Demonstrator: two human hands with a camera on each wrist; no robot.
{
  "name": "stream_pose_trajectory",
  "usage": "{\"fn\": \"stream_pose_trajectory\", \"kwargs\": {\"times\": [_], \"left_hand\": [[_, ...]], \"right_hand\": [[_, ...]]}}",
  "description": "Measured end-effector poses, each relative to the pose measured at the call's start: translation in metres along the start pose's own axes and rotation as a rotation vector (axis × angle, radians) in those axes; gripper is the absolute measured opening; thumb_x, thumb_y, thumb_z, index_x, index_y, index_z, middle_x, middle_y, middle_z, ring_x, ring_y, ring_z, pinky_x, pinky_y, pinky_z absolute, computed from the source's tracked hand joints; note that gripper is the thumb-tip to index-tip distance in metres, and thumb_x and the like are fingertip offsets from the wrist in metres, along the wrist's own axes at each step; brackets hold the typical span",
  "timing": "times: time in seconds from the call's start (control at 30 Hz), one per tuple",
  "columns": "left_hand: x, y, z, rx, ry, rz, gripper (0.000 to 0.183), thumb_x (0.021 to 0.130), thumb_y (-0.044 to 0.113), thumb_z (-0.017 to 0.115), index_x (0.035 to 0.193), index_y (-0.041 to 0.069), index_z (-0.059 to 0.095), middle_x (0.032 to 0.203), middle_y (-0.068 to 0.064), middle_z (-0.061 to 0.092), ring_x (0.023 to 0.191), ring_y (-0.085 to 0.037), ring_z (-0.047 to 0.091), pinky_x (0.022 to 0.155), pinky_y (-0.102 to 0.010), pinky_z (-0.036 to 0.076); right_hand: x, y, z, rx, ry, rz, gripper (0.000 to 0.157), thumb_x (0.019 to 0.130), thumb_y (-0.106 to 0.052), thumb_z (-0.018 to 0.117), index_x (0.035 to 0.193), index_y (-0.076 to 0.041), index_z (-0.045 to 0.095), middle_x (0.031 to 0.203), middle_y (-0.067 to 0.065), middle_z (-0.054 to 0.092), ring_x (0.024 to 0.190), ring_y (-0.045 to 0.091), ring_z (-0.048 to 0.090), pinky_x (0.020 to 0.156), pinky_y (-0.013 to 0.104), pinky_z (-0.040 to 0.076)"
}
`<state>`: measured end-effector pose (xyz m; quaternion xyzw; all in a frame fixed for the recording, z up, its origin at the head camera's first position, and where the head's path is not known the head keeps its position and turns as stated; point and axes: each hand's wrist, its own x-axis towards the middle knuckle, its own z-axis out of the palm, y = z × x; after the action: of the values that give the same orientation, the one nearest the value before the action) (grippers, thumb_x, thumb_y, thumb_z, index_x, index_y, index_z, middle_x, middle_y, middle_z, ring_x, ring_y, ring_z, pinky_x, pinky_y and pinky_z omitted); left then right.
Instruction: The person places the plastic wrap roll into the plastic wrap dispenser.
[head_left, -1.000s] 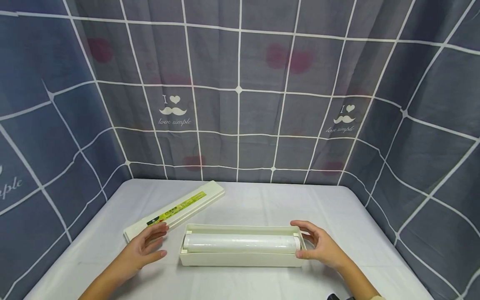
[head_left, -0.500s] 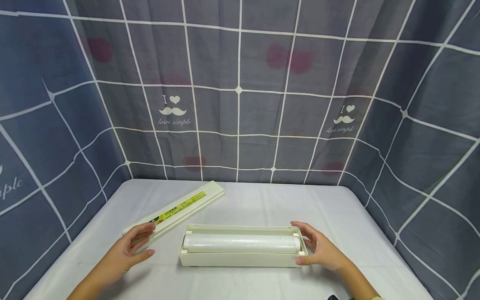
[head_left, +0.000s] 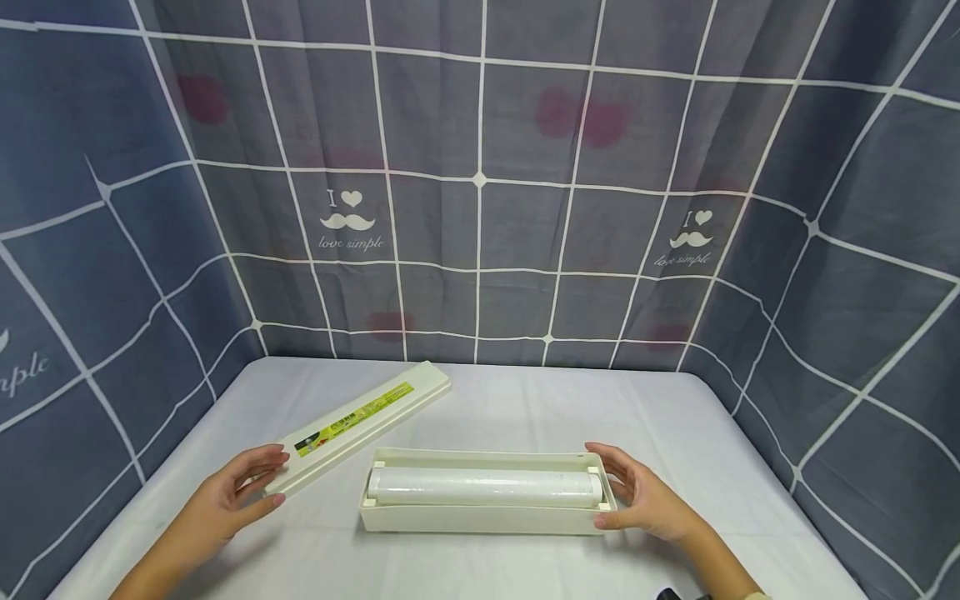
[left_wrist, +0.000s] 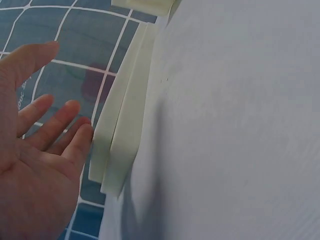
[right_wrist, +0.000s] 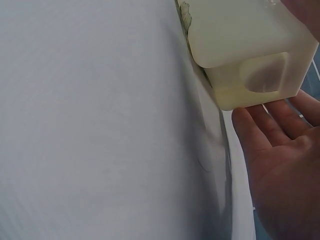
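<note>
A cream, long plastic box (head_left: 487, 521) sits on the table with a white wrapped roll (head_left: 483, 486), which looks like cling film, lying inside it. My right hand (head_left: 645, 498) holds the box's right end, thumb at the front corner and fingers round the back. In the right wrist view the fingertips are against the box end (right_wrist: 265, 75). The matching lid (head_left: 420, 383), with a yellow-green label, lies slanted behind and to the left. My left hand (head_left: 225, 498) is beside the lid's near left end, fingers loosely spread, gripping nothing; its fingertips overlap the lid edge (left_wrist: 125, 115) in the left wrist view.
White cloth (head_left: 570, 408) covers the table. A dark blue-grey curtain with white grid lines (head_left: 517, 225) surrounds the back and sides. A small black object (head_left: 666, 594) shows at the bottom edge near the right forearm.
My left hand has moved left and slightly toward me along the lid, uncovering more of its label. The right hand, box and lid stay nearly where they were.
</note>
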<state>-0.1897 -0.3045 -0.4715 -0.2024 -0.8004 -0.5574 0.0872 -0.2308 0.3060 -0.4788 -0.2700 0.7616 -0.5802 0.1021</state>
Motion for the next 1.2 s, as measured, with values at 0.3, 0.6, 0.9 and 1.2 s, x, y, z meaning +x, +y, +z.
{"fn": "stream_pose_trajectory", "kwargs": {"times": [0.3, 0.6, 0.9, 1.2], "left_hand": [[0.0, -0.003, -0.012, 0.135, 0.063, 0.039, 0.056, 0.083, -0.009, 0.077, 0.134, -0.011, 0.054, 0.134, 0.02, 0.058, 0.122, 0.016, 0.053, 0.097, -0.003, 0.046], [0.002, -0.011, -0.022, 0.25, 0.072, 0.14, 0.058, 0.075, -0.009, 0.083, 0.128, -0.008, 0.06, 0.129, 0.013, 0.061, 0.122, 0.015, 0.052, 0.101, -0.001, 0.04], [0.009, -0.016, -0.033, 0.347, 0.058, 0.149, 0.061, 0.073, -0.001, 0.089, 0.127, -0.005, 0.062, 0.125, 0.009, 0.061, 0.123, 0.018, 0.046, 0.101, 0.003, 0.034], [0.014, -0.021, -0.04, 0.422, 0.029, 0.098, 0.066, 0.071, 0.012, 0.094, 0.129, 0.004, 0.063, 0.125, 0.005, 0.061, 0.121, 0.022, 0.041, 0.098, 0.006, 0.029]], "right_hand": [[0.0, 0.003, -0.002, 0.035, -0.02, -0.025, 0.098, 0.075, 0.001, 0.086, 0.151, 0.017, 0.026, 0.147, 0.041, 0.04, 0.127, 0.003, 0.058, 0.108, 0.013, 0.044], [0.0, 0.006, -0.002, 0.075, -0.031, -0.029, 0.094, 0.076, 0.004, 0.083, 0.15, 0.018, 0.026, 0.147, 0.038, 0.042, 0.128, 0.005, 0.058, 0.107, 0.015, 0.046], [0.0, 0.006, -0.003, 0.085, -0.036, -0.038, 0.094, 0.077, 0.005, 0.083, 0.15, 0.019, 0.025, 0.147, 0.035, 0.044, 0.128, 0.005, 0.058, 0.108, 0.014, 0.045], [0.0, 0.007, -0.003, 0.102, -0.049, -0.046, 0.093, 0.078, 0.006, 0.082, 0.149, 0.02, 0.024, 0.148, 0.035, 0.043, 0.129, 0.006, 0.058, 0.108, 0.015, 0.046]]}}
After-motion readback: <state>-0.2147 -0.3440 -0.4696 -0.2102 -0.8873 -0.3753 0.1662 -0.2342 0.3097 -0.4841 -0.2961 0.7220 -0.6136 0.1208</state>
